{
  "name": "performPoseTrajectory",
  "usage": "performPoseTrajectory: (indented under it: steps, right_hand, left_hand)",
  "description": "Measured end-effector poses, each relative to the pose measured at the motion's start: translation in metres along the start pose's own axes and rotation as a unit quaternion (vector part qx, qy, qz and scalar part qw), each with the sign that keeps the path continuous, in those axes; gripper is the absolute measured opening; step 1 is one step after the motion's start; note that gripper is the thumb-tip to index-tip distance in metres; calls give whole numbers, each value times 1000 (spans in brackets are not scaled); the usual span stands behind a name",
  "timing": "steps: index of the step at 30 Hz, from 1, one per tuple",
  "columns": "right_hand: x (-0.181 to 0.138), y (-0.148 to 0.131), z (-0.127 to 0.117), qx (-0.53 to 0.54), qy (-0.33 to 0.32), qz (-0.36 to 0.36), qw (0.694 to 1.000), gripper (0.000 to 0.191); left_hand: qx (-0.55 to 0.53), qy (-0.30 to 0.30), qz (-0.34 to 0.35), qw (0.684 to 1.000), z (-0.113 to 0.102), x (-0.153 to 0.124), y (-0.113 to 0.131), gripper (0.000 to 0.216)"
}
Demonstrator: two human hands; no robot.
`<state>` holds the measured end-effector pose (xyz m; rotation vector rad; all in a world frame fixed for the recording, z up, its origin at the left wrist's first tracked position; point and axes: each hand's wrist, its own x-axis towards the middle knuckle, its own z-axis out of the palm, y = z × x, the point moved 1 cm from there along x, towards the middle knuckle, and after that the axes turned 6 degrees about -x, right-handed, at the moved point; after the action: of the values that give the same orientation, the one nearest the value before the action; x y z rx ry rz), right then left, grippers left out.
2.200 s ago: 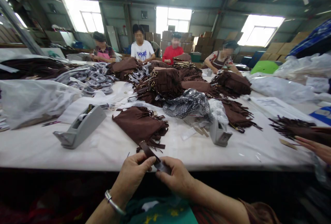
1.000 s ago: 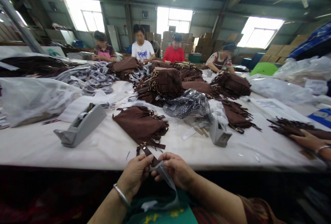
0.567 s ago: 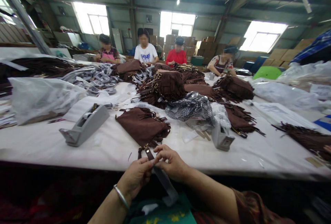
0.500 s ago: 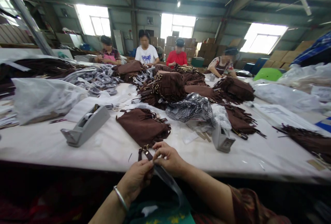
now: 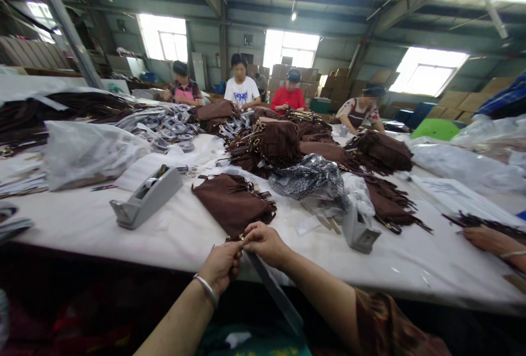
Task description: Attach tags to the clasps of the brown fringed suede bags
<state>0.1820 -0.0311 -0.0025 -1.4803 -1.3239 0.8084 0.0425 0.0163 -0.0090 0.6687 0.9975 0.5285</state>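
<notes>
At the table's near edge my left hand [image 5: 222, 264] and my right hand [image 5: 263, 242] are both pinched on the strap [image 5: 269, 285] of a brown fringed suede bag [image 5: 232, 207]. The strap hangs down off the edge in a clear plastic sleeve. My fingers meet by the small gold buckle where the strap joins the bag. The bag lies flat on the white table [image 5: 164, 230] just beyond my hands. A bangle sits on my left wrist.
Grey tape dispensers stand left [image 5: 147, 197] and right [image 5: 359, 230] of the bag. More brown fringed bags [image 5: 287, 142] and plastic bags [image 5: 88, 153] cover the table. Several people sit at the far side. Another person's hand [image 5: 491, 240] rests at the right edge.
My hands have moved forward up the strap to the buckle at the bag. The plastic sleeve now covers more of the strap and hangs down. The view has shifted right.
</notes>
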Motion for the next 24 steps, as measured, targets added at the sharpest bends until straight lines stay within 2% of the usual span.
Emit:
performPoseTrajectory:
  steps: [5, 9, 12, 15, 19, 24]
  right_hand:
    - [8, -3, 7, 82, -20, 54, 995, 5]
    - [2, 1, 14, 135, -34, 126, 982, 9]
    - [-3, 4, 17, 129, -10, 132, 983, 9]
    - [-7, 4, 17, 127, 3, 138, 982, 10]
    - [-9, 4, 15, 116, 24, 139, 983, 11]
    - [-8, 8, 15, 96, 33, 114, 988, 11]
  left_hand:
    - [46, -10, 44, 998, -9, -10, -2, 33]
    - [172, 0, 190, 967, -18, -24, 3, 33]
    - [229, -14, 245, 942, -18, -32, 4, 30]
    - [242, -15, 245, 939, -17, -31, 2, 25]
    - [228, -43, 190, 954, -16, -24, -1, 24]
    - [316, -62, 231, 918, -13, -23, 6, 21]
